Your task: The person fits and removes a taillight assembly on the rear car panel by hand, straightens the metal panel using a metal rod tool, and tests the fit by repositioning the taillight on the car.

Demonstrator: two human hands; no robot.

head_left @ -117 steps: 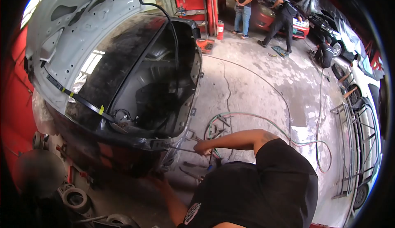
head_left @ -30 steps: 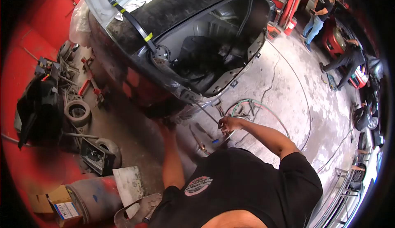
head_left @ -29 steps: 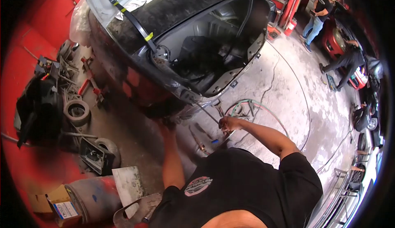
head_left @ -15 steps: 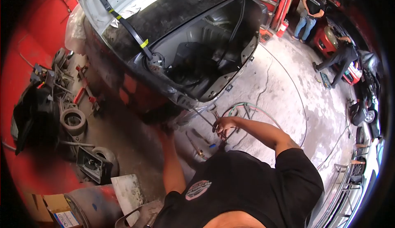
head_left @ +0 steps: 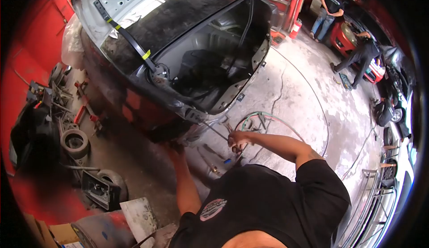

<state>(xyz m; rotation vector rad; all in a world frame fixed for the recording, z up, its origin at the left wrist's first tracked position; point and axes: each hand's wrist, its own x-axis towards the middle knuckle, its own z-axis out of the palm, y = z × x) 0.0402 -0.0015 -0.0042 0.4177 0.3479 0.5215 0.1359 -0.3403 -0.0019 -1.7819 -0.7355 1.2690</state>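
Observation:
My right hand is closed around one end of a thin metal rod. The rod's far end meets the rear corner of a dark car body with its trunk opening bare. Low by that same corner is my left hand, in shadow, with its fingers hidden, so what it touches cannot be made out. Tools lie on the concrete below my hands. A green and red hose curls just beyond my right hand.
Tires, a red jack-like tool and metal parts line the left side. A drum stands at lower left. Two people are near a red car at upper right. A cable crosses the concrete floor.
The view has shifted slightly, so the car body and floor sit further left. My right hand still grips the rod against the corner, and my left hand stays low by the car.

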